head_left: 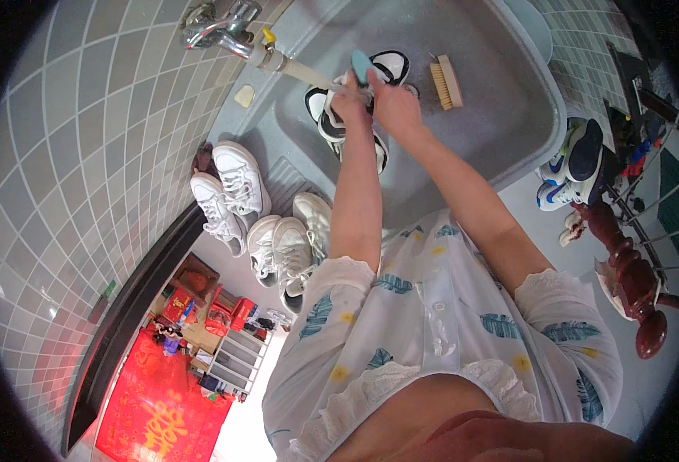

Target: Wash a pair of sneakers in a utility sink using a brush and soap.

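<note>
The white leaf-print shirt has lace-trimmed sleeves.

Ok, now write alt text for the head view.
A person's left hand and right hand are close together over black-and-white shoes in a grey sink, the right holding a light-blue object. A bristle brush lies to their right; white sneakers stand at left, outside the basin.

Blur obscures the white item in the left hand. Around that grip, black-and-white shoes are partly hidden behind the arms; beyond it, the top edge cuts off the sink.
</note>
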The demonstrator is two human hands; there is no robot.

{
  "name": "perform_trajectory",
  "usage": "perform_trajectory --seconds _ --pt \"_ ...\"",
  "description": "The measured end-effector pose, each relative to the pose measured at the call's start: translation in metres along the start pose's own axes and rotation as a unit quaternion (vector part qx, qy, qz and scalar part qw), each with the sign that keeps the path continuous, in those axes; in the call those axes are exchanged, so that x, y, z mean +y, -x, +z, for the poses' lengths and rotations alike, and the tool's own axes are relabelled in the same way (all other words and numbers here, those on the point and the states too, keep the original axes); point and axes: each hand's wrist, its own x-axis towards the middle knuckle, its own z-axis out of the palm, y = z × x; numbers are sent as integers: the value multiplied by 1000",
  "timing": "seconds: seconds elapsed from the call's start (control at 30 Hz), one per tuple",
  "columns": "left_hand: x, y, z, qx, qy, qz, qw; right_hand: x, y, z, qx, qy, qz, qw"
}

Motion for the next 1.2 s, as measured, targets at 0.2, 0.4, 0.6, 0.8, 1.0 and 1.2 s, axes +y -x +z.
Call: perform_trajectory --seconds 0.2,0.4,0.6,0.8,1.0,1.2 --pt "-17 -1 -32 -37 160 -23 986 -27 60 -20 -181 -2 7 983" --pt "-10 19 -5 -111 130 -4 985 -2 -7 -6 -4 -34 25 999" --pt "-9 17 -9 -55 100 -17 993 -19 12 -12 -74 -30 50 996" --pt "-10 8 -16 -69 118 -45 990 8 51 4 -81 -70 46 993" --pt "-14 13 -10 -104 135 -2 985 -5 -28 14 17 -134 41 990" --pt "-8 20 -6 -30 19 -97 995 11 80 -7 -163 -91 116 976"
